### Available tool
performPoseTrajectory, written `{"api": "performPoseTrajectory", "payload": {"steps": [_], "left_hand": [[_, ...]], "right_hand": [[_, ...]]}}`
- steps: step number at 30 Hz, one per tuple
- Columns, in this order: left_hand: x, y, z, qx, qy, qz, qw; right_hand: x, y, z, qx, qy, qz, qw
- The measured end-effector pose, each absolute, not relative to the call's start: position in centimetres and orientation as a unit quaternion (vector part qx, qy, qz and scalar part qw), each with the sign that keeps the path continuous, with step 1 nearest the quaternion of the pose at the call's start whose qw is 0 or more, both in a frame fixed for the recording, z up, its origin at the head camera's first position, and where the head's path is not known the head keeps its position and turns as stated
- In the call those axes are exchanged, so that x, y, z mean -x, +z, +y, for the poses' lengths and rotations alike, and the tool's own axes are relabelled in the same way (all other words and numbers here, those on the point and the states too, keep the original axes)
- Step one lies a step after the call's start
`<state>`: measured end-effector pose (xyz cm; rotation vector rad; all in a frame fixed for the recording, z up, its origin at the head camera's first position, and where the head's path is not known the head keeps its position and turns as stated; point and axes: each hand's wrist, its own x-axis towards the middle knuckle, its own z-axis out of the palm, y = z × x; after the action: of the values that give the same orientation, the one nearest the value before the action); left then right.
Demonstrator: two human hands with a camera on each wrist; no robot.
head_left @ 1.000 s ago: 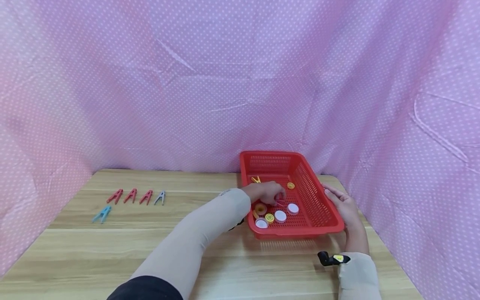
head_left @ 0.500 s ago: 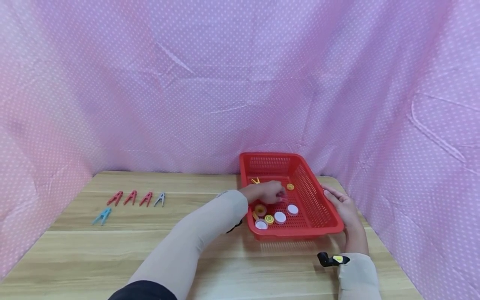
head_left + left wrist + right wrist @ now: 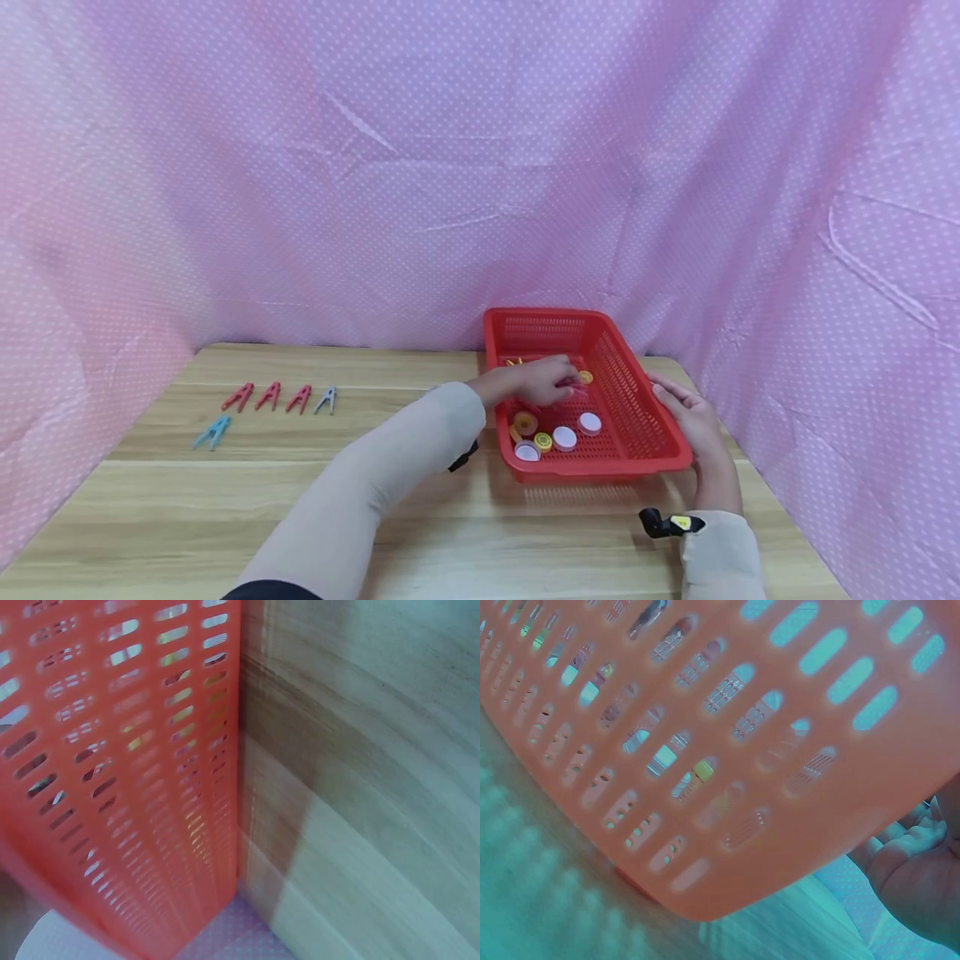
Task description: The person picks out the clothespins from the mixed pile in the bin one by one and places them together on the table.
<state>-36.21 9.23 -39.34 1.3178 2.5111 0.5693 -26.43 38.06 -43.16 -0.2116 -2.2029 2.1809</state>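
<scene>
A red plastic basket (image 3: pixel 600 468) with slotted walls stands tilted at the table's right. My left hand (image 3: pixel 546 380) reaches over its left wall, fingers curled down, and pinches a small pink clothespin (image 3: pixel 578 388), mostly hidden by the hand. With thumb at the rim, my right hand (image 3: pixel 693 421) holds the basket's right side; in the right wrist view part of that hand (image 3: pixel 922 870) shows behind the wall. White round caps (image 3: pixel 565 438), a yellow cap (image 3: pixel 543 442) and an amber ring (image 3: pixel 525 423) lie near the basket's front. A yellow clothespin (image 3: pixel 514 362) lies farther back.
On the wooden table (image 3: pixel 300 500), at the left, red clothespins (image 3: pixel 268 396) and a grey clothespin (image 3: pixel 326 400) form a row. A blue clothespin (image 3: pixel 213 433) lies in front of them. A pink dotted cloth (image 3: pixel 375 208) hangs behind and beside the table.
My left hand has shifted slightly rightward and back inside the basket, with the pink clothespin at its fingertips. The right hand stays on the basket. The head view has shifted a little.
</scene>
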Motion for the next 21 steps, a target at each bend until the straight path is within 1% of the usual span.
{"api": "performPoseTrajectory", "payload": {"steps": [11, 21], "left_hand": [[36.1, -38.0, 5.9, -0.46, 0.201, 0.862, 0.065], [35.9, -36.3, 1.4, -0.452, 0.219, 0.864, 0.02]], "right_hand": [[26.3, -43.1, 38.0, 0.071, 0.697, -0.713, 0.016], [26.2, -43.1, 38.0, 0.067, 0.695, -0.716, 0.012]]}}
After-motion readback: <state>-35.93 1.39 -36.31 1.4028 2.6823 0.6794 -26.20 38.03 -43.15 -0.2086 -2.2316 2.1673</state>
